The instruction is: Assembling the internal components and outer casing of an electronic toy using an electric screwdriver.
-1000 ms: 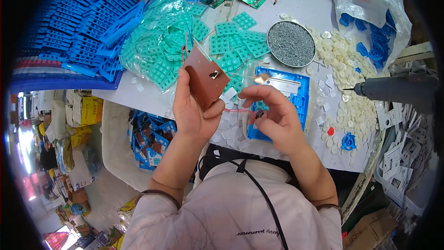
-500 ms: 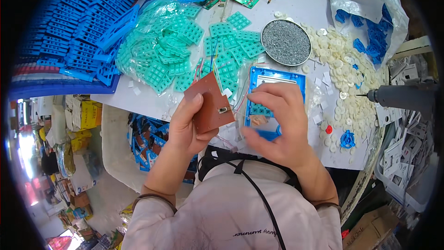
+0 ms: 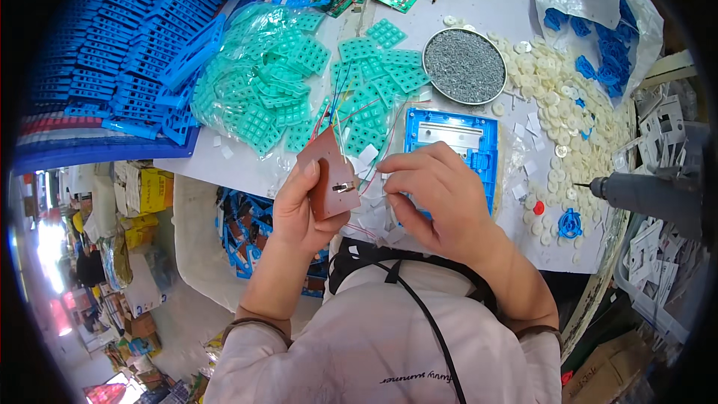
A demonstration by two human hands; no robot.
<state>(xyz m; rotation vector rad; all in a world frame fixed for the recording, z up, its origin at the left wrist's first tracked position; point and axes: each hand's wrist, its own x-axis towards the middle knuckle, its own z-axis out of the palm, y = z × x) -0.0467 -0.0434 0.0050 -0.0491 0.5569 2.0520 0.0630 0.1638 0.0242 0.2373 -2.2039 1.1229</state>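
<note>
My left hand [image 3: 301, 198] is closed on a brown circuit board [image 3: 327, 173], held tilted above the table edge by its left side. A small metal part [image 3: 343, 188] sits on the board's face, and thin wires run from its upper end. Just right of it, my right hand [image 3: 441, 198] has bent fingers with the thumb apart from them. Its fingertips are near a thin red wire; no hold on it can be made out. Partly beneath that hand lies an open blue plastic housing [image 3: 488, 151], its lower part hidden.
Green rubber keypads [image 3: 277, 75] heap behind my hands. A round dish of screws [image 3: 464, 67] stands beyond the housing. White discs [image 3: 557, 135] and an electric screwdriver [image 3: 643, 193] are at right. Blue housings [image 3: 112, 45] stack far left; a bin [image 3: 196, 236] stands below the table.
The brown board has tilted more steeply in my left hand. My right hand has shifted down and left off the housing toward the board, its fingers drawing closer together.
</note>
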